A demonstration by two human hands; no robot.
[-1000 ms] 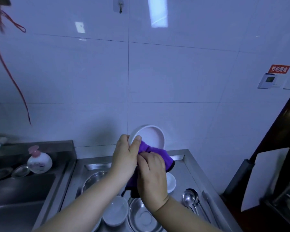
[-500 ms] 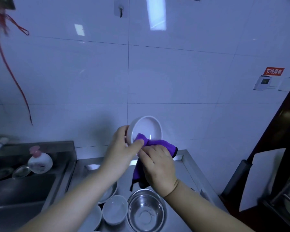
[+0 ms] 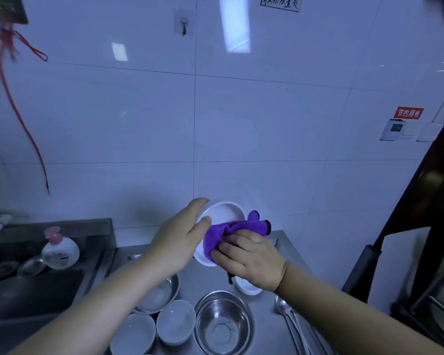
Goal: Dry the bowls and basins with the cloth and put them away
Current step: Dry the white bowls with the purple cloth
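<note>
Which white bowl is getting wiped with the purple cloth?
The white bowl held up near the wall: the left hand grips its rim while the right hand presses the purple cloth into it. The other white bowls sit untouched on the counter.

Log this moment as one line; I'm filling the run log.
step: drying | left hand: holds white bowl tilted | right hand: presses purple cloth into bowl | put away: not yet

Steel counter (image 3: pixel 287 254), bowls (image 3: pixel 175 321), basins (image 3: pixel 222 321) (metal), spoons (image 3: pixel 287 319)
</note>
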